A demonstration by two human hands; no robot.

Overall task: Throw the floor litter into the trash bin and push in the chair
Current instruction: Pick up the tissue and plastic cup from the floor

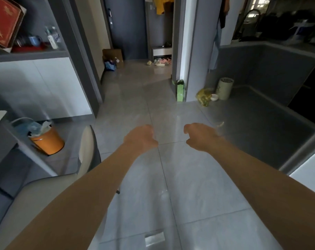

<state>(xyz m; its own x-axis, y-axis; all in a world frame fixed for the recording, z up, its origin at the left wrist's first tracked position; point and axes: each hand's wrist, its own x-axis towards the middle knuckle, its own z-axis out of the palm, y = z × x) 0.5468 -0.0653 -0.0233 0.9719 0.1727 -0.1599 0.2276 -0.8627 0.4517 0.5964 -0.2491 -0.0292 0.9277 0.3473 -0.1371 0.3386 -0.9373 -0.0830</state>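
An orange trash bin [48, 143] with a liner and paper in it stands on the floor at the left, under a grey table edge. A beige chair [84, 152] sits at the lower left, its backrest beside my left forearm. A small pale scrap of litter [220, 124] lies on the grey tiles just beyond my right hand. My left hand [141, 137] hangs over the floor with fingers curled loosely, holding nothing. My right hand [200, 135] reaches forward, fingers bent and apart, empty, close to the scrap but not touching it.
A crumpled yellow-green bag [204, 96], a small white bowl [214, 97] and a pale cylinder container [224, 88] stand by the wall at the right. A green paper bag [180, 91] leans on the door frame. Grey counter [297, 141] at right; hallway with shoes and a box ahead.
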